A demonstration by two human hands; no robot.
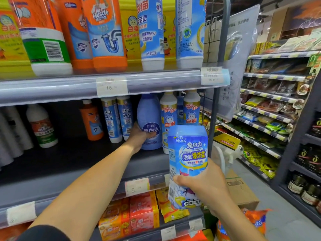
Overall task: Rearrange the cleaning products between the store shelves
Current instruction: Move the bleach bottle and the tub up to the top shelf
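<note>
Head view: the left hand reaches into the middle shelf and grips the lavender-blue bottle low on its body. The fingers wrap behind it and the thumb crosses the front label. The bottle stands upright on the shelf board with its long axis vertical. Its neck points up toward the upper shelf rail and its label faces outward.

It sits between two slim blue-labelled bottles on its left and the white-capped bottles just beside it on its right.

The right hand grips a blue-and-white tub around its lower half, thumb across the front. The tub is held clear of the shelf, in front of its edge, below and to the right of the bottle. Its long axis is near vertical, top up, label toward the camera.

The left hand is the nearer one, being on the bottle itself. The likely step is a straight pull outward, base kept level, to free a slot for the tub. Clearance to the neighbouring bottles is tight.
</note>
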